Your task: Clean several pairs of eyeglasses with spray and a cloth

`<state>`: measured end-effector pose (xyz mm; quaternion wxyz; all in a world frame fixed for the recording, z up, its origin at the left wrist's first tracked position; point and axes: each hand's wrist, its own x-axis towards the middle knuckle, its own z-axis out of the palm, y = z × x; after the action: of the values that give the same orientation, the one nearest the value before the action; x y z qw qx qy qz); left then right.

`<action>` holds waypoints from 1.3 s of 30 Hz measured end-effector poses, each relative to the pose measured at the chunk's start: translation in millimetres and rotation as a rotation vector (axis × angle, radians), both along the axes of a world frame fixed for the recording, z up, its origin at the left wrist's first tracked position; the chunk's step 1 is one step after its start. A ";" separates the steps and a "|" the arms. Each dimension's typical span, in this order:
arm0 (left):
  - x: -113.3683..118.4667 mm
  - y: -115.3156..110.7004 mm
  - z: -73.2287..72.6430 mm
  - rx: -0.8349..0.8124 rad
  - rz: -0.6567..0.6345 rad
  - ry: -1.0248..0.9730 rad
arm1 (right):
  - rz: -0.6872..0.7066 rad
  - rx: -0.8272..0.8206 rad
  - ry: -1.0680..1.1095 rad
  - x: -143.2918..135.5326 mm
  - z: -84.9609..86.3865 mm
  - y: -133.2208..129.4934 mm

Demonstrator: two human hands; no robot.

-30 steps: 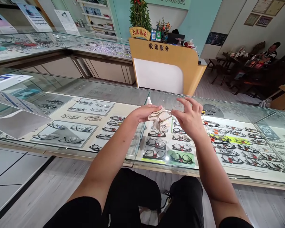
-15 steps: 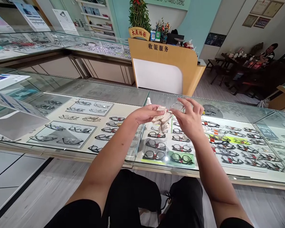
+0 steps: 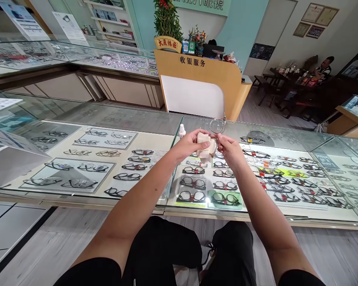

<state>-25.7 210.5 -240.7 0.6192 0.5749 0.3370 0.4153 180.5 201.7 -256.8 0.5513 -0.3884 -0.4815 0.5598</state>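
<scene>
A pair of thin-framed eyeglasses (image 3: 217, 126) is held up above the glass display case, with one lens standing clear above my fingers. My left hand (image 3: 193, 143) is closed on a pale cloth (image 3: 203, 147), its thumb pressing the cloth near the other lens. The fingers of my right hand (image 3: 229, 147) pinch the eyeglasses' frame close to the middle. Part of the frame is hidden by the cloth and fingers. Just behind my left hand, a small white bottle (image 3: 182, 130) stands on the case.
Many eyeglasses (image 3: 193, 196) lie inside the glass display case (image 3: 143, 113) beneath my arms. White folded cards (image 3: 14, 155) stand at the left. Beyond are a wooden counter (image 3: 197, 65) with a plant (image 3: 167, 24), and a person (image 3: 324, 69) seated at a dark table.
My right hand has turned and its spread fingers have closed in on the frame. One lens now points upward above the hands. The view has shifted slightly to the right.
</scene>
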 end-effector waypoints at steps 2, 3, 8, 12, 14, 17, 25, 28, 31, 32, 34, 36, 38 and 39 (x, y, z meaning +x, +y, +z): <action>1.5 -0.6 -0.9 0.002 -0.027 -0.010 | 0.034 -0.030 0.068 -1.8 0.1 -0.1; 2.3 -0.5 -1.8 -0.002 -0.040 -0.021 | 0.046 -0.041 0.093 -2.9 0.7 -0.9; 7.3 1.5 -9.5 -0.106 -0.037 -0.070 | 0.052 -0.065 0.165 -6.7 4.0 -3.9; 10.6 3.1 -15.1 -0.204 -0.049 -0.127 | -0.008 -0.018 0.160 -6.9 4.2 -2.8; 11.2 4.1 -17.2 -0.219 -0.071 -0.159 | -0.030 -0.002 0.140 -6.4 3.9 -2.4; 11.2 5.5 -20.0 -0.225 -0.087 -0.184 | -0.042 0.012 0.124 -5.2 2.9 -2.6; 12.6 4.9 -24.2 -0.152 -0.119 -0.158 | 0.002 0.029 0.090 -4.8 0.3 -5.1; 13.9 3.5 -23.6 -0.100 -0.083 -0.094 | 0.000 0.041 0.102 -5.2 0.2 -5.4; 15.3 0.5 -19.1 -0.063 -0.085 -0.027 | -0.001 0.061 0.119 -5.0 -1.2 -4.9; 15.8 -0.7 -17.1 -0.057 -0.095 -0.015 | -0.002 0.065 0.125 -4.9 -1.9 -4.7; 16.7 -2.8 -13.4 -0.052 -0.111 -0.003 | -0.010 0.069 0.131 -4.8 -2.9 -4.5; 17.2 -4.3 -10.8 -0.045 -0.129 0.001 | -0.021 0.077 0.118 -5.0 -3.0 -4.4; 17.4 -5.4 -9.5 -0.031 -0.153 -0.001 | -0.035 0.091 0.094 -5.6 -2.0 -4.8; 17.4 -6.0 -9.3 -0.022 -0.164 -0.005 | -0.039 0.096 0.083 -5.9 -1.1 -5.2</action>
<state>-8.2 204.5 -249.9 0.6582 0.5927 0.2919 0.3611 174.5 196.5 -257.9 0.5997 -0.3474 -0.4768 0.5408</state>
